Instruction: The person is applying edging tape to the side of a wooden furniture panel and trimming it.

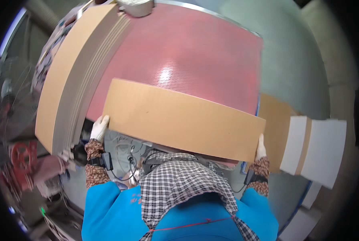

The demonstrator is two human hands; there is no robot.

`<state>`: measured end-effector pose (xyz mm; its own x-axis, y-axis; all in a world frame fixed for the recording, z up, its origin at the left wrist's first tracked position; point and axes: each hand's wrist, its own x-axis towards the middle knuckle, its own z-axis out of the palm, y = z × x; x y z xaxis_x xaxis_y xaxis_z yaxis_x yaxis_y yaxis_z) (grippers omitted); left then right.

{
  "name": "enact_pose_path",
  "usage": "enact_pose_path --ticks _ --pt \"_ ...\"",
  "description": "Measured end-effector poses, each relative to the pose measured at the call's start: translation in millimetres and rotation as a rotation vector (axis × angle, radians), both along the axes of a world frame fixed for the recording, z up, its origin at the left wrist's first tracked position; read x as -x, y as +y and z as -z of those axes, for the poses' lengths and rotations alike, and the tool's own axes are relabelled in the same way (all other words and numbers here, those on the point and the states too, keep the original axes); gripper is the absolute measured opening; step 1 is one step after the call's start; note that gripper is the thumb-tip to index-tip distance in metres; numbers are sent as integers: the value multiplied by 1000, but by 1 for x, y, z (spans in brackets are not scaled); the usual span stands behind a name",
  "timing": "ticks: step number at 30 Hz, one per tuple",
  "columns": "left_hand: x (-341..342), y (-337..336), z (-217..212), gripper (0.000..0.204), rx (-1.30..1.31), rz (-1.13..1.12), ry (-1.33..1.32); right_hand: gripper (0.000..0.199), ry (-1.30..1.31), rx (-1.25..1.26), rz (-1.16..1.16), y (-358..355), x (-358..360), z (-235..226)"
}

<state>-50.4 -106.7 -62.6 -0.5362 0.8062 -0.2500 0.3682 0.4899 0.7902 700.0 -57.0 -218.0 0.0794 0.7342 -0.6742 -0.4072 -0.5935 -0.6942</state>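
A long brown cardboard sheet lies crosswise in front of me, over the near part of the red tabletop. My left hand, in a white glove, grips its left end near the lower corner. At the opposite end, my right hand, also in a white glove, holds the right edge. The fingers of both hands are partly hidden by the sheet. The sheet's right end is a little nearer to me than its left end.
A tall stack of cardboard sheets stands along the table's left side. At the far edge sits a round pale container. White sheets and brown cardboard are at the right. A red handwheel is at the lower left.
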Motion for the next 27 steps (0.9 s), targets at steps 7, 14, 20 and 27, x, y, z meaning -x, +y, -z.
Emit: enact_pose_path --ticks 7,14,20,27 --pt "-83 -15 -4 59 -234 -9 132 75 74 -120 8 -44 -52 -29" --pt "-119 -12 -66 60 -146 -56 233 72 95 -156 3 -47 -48 -26" --pt "-95 -43 -59 57 -175 -185 363 70 -307 -208 -208 -36 -9 -92" --pt "-157 -6 -61 50 -242 -329 377 72 -1065 -783 -521 -31 11 -97"
